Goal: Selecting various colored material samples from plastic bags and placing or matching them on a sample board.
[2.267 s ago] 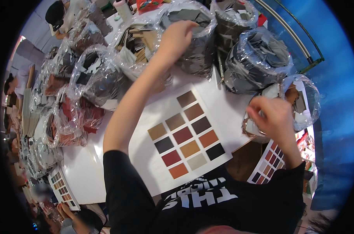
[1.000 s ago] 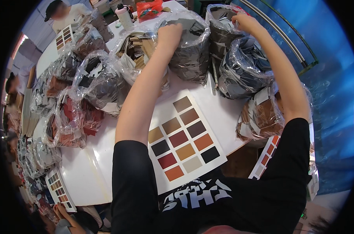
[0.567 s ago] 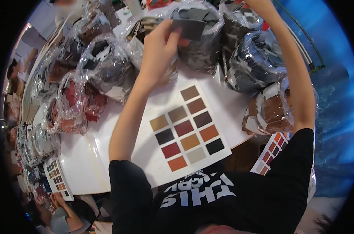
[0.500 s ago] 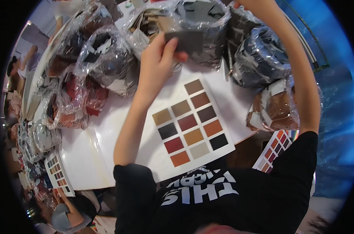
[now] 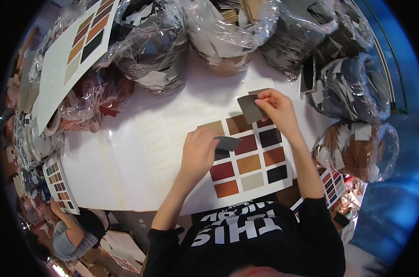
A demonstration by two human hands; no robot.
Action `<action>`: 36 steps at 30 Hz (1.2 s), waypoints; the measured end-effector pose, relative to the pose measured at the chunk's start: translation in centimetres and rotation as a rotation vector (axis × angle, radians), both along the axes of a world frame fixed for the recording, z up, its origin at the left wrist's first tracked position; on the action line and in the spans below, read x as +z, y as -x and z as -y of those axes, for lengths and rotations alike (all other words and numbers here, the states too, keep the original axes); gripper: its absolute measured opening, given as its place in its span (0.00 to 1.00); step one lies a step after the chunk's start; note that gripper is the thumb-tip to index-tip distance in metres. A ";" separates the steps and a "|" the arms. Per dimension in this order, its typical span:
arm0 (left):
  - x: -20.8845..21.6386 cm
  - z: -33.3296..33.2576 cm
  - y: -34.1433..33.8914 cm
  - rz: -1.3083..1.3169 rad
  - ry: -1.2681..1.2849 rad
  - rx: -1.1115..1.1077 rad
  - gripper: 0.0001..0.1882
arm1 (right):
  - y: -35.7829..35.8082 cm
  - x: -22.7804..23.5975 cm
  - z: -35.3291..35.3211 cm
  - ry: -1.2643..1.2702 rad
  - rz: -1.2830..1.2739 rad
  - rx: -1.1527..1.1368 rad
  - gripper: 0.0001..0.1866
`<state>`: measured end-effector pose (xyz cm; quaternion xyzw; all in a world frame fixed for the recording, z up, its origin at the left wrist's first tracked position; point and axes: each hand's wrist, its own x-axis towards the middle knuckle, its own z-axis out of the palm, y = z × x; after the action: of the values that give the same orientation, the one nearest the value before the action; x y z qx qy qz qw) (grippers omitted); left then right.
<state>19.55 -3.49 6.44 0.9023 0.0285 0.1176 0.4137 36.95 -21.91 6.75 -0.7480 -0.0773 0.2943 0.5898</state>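
the left hand (image 5: 198, 151) is pinching a dark grey swatch (image 5: 228, 143) and the right hand (image 5: 278, 109) a grey-brown swatch (image 5: 251, 111), fingers closed, holding both over the colour chart (image 5: 202, 197) on the worktop (image 5: 96, 173).

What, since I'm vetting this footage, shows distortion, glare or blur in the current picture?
In the head view, the round fisheye image falls to black in the corners; glare streaks the clear plastic bag at top centre in the head view; the left hand looks slightly soft in the head view.
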 end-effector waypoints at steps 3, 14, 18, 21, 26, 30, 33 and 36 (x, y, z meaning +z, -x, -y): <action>-1.7 1.3 -0.6 -0.047 0.479 0.041 0.08 | 1.9 -2.3 -1.8 -0.184 -0.148 -0.083 0.07; -1.8 0.4 -2.7 -0.121 0.176 -0.103 0.07 | 3.4 -1.9 -1.3 0.021 -0.144 0.175 0.08; -1.6 -0.4 -3.0 -0.201 0.054 -0.117 0.07 | 2.2 -1.4 -1.8 0.068 -0.141 0.249 0.07; -1.6 -0.5 -3.4 -0.156 0.028 -0.069 0.06 | 1.5 -1.8 -2.3 0.048 -0.181 0.244 0.07; -1.7 -0.5 -3.9 -0.106 -0.213 0.106 0.06 | 0.2 -4.0 -2.5 0.014 -0.194 0.035 0.06; -2.4 -0.5 -3.8 -0.151 -0.160 0.056 0.08 | -0.8 -5.4 -2.5 0.001 -0.227 -0.061 0.06; -2.8 -0.1 -4.1 -0.173 -0.198 0.012 0.07 | -0.8 -5.2 -2.8 0.021 -0.243 -0.060 0.06; -3.2 0.1 -4.4 -0.161 -0.294 0.008 0.06 | -0.8 -5.2 -2.8 0.029 -0.244 -0.059 0.06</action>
<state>23.97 -3.55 3.22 0.9596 0.0475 0.0492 0.2731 37.73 -19.12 1.51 -0.7171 0.0215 0.3665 0.5924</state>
